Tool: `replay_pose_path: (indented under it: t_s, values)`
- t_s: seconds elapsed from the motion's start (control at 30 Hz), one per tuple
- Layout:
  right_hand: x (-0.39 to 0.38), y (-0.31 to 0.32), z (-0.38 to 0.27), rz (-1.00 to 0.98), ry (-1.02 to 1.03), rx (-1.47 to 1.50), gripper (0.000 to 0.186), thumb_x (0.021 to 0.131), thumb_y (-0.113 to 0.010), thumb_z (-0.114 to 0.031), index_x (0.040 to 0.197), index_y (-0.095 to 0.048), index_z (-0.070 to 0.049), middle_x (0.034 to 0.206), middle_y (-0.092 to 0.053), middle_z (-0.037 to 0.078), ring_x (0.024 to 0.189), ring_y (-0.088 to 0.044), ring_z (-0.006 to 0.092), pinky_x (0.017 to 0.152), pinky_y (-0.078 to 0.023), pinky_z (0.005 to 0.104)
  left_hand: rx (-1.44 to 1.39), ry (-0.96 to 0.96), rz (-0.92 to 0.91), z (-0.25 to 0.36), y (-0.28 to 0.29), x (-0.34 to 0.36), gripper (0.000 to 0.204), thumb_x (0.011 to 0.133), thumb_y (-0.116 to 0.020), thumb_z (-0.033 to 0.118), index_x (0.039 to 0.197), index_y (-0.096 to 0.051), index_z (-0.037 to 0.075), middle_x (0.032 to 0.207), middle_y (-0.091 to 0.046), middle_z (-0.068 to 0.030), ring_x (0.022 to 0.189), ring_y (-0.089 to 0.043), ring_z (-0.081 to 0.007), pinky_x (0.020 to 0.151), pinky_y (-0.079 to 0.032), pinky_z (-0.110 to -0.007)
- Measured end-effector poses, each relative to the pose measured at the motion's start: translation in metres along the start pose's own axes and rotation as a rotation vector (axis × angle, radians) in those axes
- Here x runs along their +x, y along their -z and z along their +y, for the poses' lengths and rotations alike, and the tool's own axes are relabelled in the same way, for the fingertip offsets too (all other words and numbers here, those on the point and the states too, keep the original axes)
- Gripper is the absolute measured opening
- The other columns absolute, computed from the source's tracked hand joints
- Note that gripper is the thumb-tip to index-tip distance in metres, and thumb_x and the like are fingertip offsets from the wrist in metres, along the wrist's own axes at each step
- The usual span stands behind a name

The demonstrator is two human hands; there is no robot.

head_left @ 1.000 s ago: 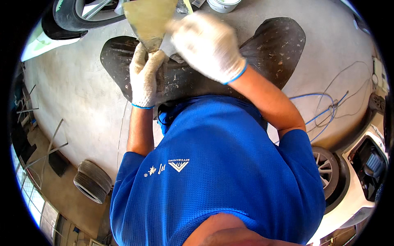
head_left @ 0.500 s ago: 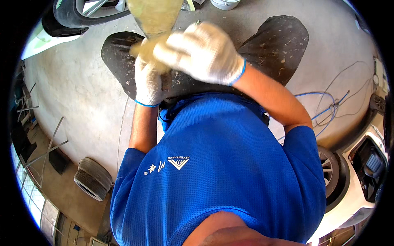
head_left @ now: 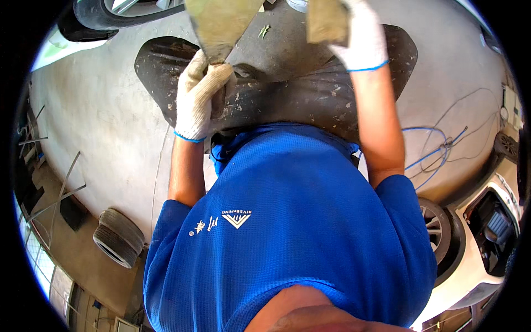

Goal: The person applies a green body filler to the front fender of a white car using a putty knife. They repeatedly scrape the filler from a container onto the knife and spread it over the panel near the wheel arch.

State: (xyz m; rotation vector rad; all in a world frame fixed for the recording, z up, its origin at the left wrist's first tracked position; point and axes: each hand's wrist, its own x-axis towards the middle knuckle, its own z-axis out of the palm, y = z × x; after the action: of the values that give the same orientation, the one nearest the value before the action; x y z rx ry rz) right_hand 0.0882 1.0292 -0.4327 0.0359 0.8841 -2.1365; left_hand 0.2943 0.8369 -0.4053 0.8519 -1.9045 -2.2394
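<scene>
My left hand (head_left: 194,105), in a white knit glove with a blue cuff, is closed around the handle of a putty knife (head_left: 222,25). The knife's wide, yellowish, smeared blade flares away from me and is cut off by the top edge of the picture. To the right, above my right thigh, my right hand (head_left: 368,41) wears a matching glove and grips a flat, squarish, yellow-brown spreader (head_left: 325,23). The two tools are apart. Motion blurs the spreader, and most of my right fingers are hidden or out of the picture.
My knees, in dark stained trousers (head_left: 310,102), are spread below the hands. Ahead left is a car wheel (head_left: 99,16); a white bucket (head_left: 298,4) is at the top. A blue hose (head_left: 426,160) lies right, near a white car (head_left: 464,249). Used tires (head_left: 119,238) lie left.
My right hand has moved from over my left hand, near the knife's handle, out to the right and farther away. The left hand still holds the knife, now less covered.
</scene>
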Motion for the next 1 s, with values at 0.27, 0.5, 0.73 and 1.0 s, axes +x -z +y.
replay_pose_path:
  t_s: [0.27,0.5,0.73,1.0]
  values:
    - [-0.007,-0.005,0.028,-0.153,0.436,-1.263,0.027,0.096,-0.066,-0.024,0.113,-0.069,-0.002,0.096,-0.073,0.006,0.091,-0.068,0.0125,0.081,-0.056,0.0278,0.005,0.201,-0.178,-0.015,-0.017,0.007,0.024,0.091,-0.065,0.012,0.113,-0.063,0.002,0.078,-0.06,0.0003,0.064,-0.05,-0.0051,0.056,-0.039,-0.019]
    - [0.01,-0.001,0.02,-0.029,0.237,-1.055,0.033,0.092,-0.067,-0.03,0.108,-0.071,-0.001,0.093,-0.075,0.013,0.085,-0.072,0.0199,0.076,-0.058,0.0336,-0.038,0.266,-0.176,-0.015,-0.012,0.006,0.022,0.09,-0.065,0.009,0.111,-0.063,0.001,0.077,-0.059,-0.0005,0.065,-0.051,-0.0061,0.058,-0.041,-0.019]
    - [0.04,0.019,0.0,0.127,0.518,-1.882,0.03,0.092,-0.062,-0.033,0.094,-0.07,-0.004,0.082,-0.07,0.019,0.073,-0.07,0.0324,0.062,-0.055,0.0401,-0.094,0.202,-0.125,-0.004,-0.009,-0.001,0.021,0.09,-0.064,0.014,0.108,-0.063,0.004,0.071,-0.059,0.0012,0.046,-0.044,-0.0016,0.04,-0.031,-0.017]
    - [-0.015,-0.06,0.08,-0.345,1.188,-1.722,0.01,0.085,-0.064,-0.021,0.084,-0.068,-0.013,0.078,-0.065,0.009,0.068,-0.067,0.0282,0.061,-0.057,0.0411,0.284,0.229,-0.084,-0.02,-0.002,0.003,0.024,0.093,-0.062,0.013,0.114,-0.062,0.003,0.078,-0.061,0.0013,0.064,-0.052,-0.0035,0.057,-0.039,-0.019]
